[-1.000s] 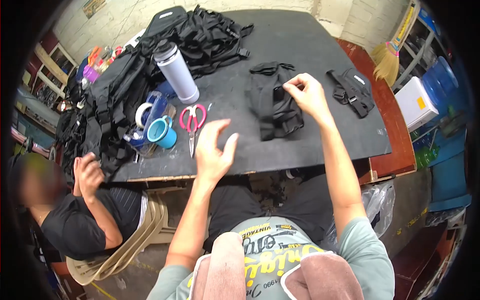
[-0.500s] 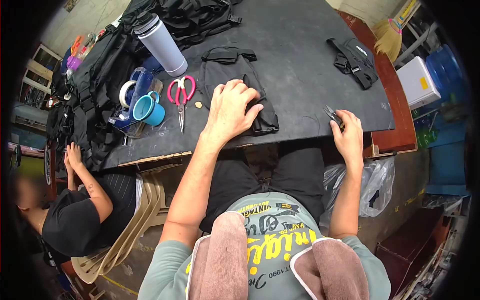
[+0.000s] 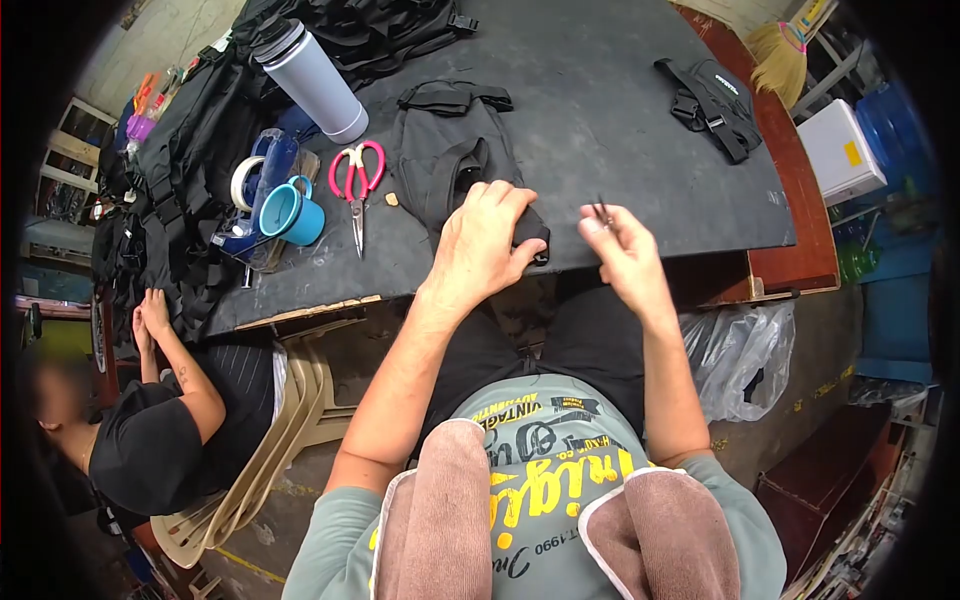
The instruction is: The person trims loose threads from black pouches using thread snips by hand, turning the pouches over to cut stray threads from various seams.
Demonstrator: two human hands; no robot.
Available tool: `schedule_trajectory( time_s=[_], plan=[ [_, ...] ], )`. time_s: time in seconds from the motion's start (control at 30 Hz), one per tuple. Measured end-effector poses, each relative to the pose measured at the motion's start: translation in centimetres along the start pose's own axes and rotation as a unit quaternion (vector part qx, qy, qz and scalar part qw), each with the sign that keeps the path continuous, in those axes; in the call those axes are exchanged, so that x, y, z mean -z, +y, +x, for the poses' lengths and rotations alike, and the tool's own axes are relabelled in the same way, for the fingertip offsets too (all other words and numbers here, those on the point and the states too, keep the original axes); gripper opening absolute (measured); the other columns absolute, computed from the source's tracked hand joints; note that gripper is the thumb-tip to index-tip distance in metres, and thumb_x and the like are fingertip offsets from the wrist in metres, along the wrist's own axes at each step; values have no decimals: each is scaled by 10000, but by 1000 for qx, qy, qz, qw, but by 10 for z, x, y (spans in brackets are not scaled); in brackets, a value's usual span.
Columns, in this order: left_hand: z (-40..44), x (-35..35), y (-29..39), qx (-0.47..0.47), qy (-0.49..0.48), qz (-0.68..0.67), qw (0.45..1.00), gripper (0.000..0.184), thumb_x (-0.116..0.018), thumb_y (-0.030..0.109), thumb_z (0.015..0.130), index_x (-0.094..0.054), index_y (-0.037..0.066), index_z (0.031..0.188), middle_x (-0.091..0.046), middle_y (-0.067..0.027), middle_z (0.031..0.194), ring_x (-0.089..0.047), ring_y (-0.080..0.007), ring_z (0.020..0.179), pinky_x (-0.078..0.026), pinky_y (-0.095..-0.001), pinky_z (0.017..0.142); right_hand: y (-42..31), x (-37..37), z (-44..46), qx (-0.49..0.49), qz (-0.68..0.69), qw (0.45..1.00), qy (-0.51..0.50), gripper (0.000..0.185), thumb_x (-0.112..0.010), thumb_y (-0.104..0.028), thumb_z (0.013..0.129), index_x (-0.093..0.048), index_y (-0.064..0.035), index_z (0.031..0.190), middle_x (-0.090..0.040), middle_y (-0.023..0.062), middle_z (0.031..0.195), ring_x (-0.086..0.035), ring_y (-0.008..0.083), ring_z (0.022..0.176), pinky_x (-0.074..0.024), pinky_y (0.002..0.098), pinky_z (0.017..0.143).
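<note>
- Black bag (image 3: 425,150) lies at the front edge of our tabletop (image 3: 620,130), left grip (image 3: 480,240) on its near end; we can't tell if it's pinching
- Right grip (image 3: 622,245) closed around small dark snips (image 3: 603,209), by the same edge
- Widest room we have: bag to strapped pouch (image 3: 716,108)
- Tighter left: pink-handled scissors (image 3: 357,207) near bag

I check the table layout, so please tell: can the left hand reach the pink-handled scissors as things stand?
Probably yes: the scissors lie uncovered on the table, with nothing tall between them and the left hand. That hand rests on the black bag, so must leave it.
</note>
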State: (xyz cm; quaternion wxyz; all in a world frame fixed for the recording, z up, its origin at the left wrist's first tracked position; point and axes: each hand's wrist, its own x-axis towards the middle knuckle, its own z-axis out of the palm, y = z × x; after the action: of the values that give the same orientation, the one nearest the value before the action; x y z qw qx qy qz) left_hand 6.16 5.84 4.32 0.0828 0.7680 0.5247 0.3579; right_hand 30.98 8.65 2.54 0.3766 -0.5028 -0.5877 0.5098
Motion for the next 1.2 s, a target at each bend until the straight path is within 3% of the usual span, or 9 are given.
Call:
schedule_trajectory(
  time_s=[0.07, 0.23, 0.37, 0.53, 0.77, 0.8, 0.83, 0.97, 1.2],
  plan=[
    [-3, -4, -7, 32, -19, -12, 999, 527, -1000, 159, 799, -727, 39, 1233, -743, -123, 1155, -703, -366, 1121, -584, -468, 975, -1, -14, 3, -16, 4, 998, -56, 489, -879, -198, 1038, -726, 83, 1407, -805, 74, 1237, -696, 103, 1065, -577, 295, 958],
    [-6, -4, -16, 48, -33, -54, 997, 580, -1017, 153, 784, -726, 34, 1271, -750, -106, 1142, -697, -345, 1094, -580, -464, 978, 0, -30, 13, 6, -109, 993, -44, 318, -838, -219, 1024, -831, 35, 1216, -803, 52, 885, -679, 97, 787, -563, 325, 760],
    [-11, -3, -12, 89, -34, -113, 989, 571, -1015, 161, 781, -736, 35, 1263, -759, -87, 1125, -697, -325, 1086, -575, -456, 976, -22, -29, 9, 2, -207, 978, -34, 281, -808, -249, 1042, -847, 12, 1139, -760, 54, 783, -651, 111, 707, -534, 349, 695],
    [-16, -16, -10, 68, 25, -71, 995, 353, -964, 175, 841, -828, 68, 1149, -769, -73, 1063, -679, -298, 1024, -555, -424, 925, -18, -30, 8, 8, -146, 987, -71, 262, -787, -242, 1069, -804, 13, 1125, -663, 11, 745, -571, 97, 679, -487, 341, 654],
    [-20, -20, -8, 90, 41, -95, 991, 207, -878, 117, 926, -830, 54, 1117, -764, -69, 1057, -666, -295, 998, -529, -446, 895, -8, -29, -3, 65, -29, 997, -30, 289, -808, -217, 1087, -711, 13, 1233, -656, 32, 880, -573, 90, 773, -489, 299, 688],
    [-20, -16, -7, 137, 18, -129, 982, 175, -857, 136, 958, -823, 46, 1105, -762, -72, 1078, -669, -293, 1024, -530, -443, 921, -11, -25, -9, 63, -29, 997, -30, 289, -808, -217, 1087, -711, 13, 1233, -656, 32, 880, -573, 90, 773, -489, 299, 688],
    [-20, -13, -6, 185, -5, -162, 969, 156, -836, 155, 991, -815, 38, 1093, -760, -74, 1099, -672, -290, 1051, -531, -440, 948, -19, -21, -14, 65, -71, 995, -9, 300, -815, -213, 1082, -705, 7, 1253, -673, 49, 909, -600, 111, 784, -512, 311, 705],
    [-21, -16, -16, 177, -11, -201, 964, 229, -780, 242, 1074, -789, 13, 1074, -752, -77, 1168, -669, -273, 1199, -507, -410, 1093, -14, -20, -26, 93, -152, 983, 36, 328, -854, -197, 1044, -719, -17, 1282, -750, 107, 1009, -696, 187, 826, -578, 349, 760],
    [-21, -14, -20, 175, -23, -220, 960, 241, -761, 252, 1089, -782, 13, 1074, -748, -73, 1167, -663, -265, 1225, -502, -415, 1110, -4, -38, -34, 155, -184, 969, 53, 300, -874, -155, 1014, -739, -27, 1250, -791, 129, 1000, -756, 237, 779, -599, 370, 718]
  ],
)
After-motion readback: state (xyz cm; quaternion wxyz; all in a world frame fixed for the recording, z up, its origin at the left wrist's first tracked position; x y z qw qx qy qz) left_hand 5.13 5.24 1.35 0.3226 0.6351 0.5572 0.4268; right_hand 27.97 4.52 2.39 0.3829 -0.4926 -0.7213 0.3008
